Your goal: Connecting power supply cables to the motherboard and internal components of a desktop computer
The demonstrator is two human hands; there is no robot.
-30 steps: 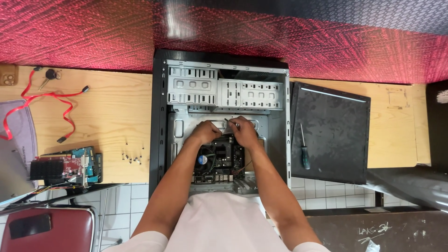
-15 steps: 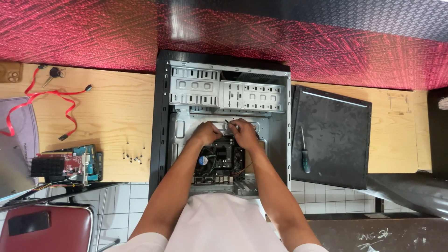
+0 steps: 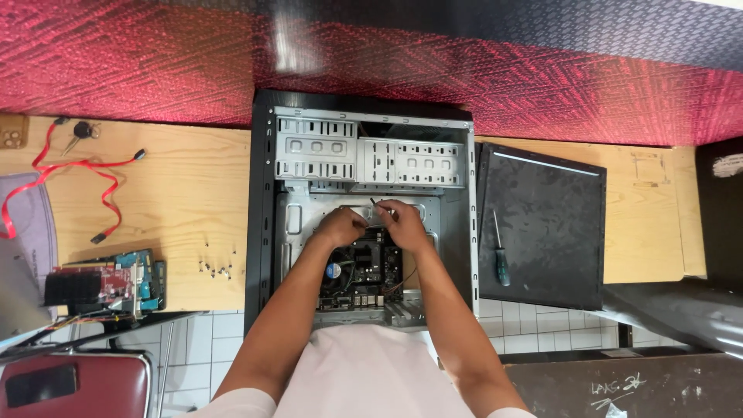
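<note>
Both hands inside the open computer case (image 3: 364, 155), at the motherboard's (image 3: 364, 267) 12 o'clock edge.
Left hand (image 3: 340, 227) and right hand (image 3: 402, 223) pinch a thin dark cable (image 3: 377, 207); grip nearly closed. Best kept light, clear of board pins.

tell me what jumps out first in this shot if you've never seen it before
The open computer case lies flat mid-table, and both hands, left hand and right hand, meet inside it just above the motherboard. A bright red patterned surface fills the top. A red cable loops far left, and a screwdriver rests on the black side panel at right.
</note>
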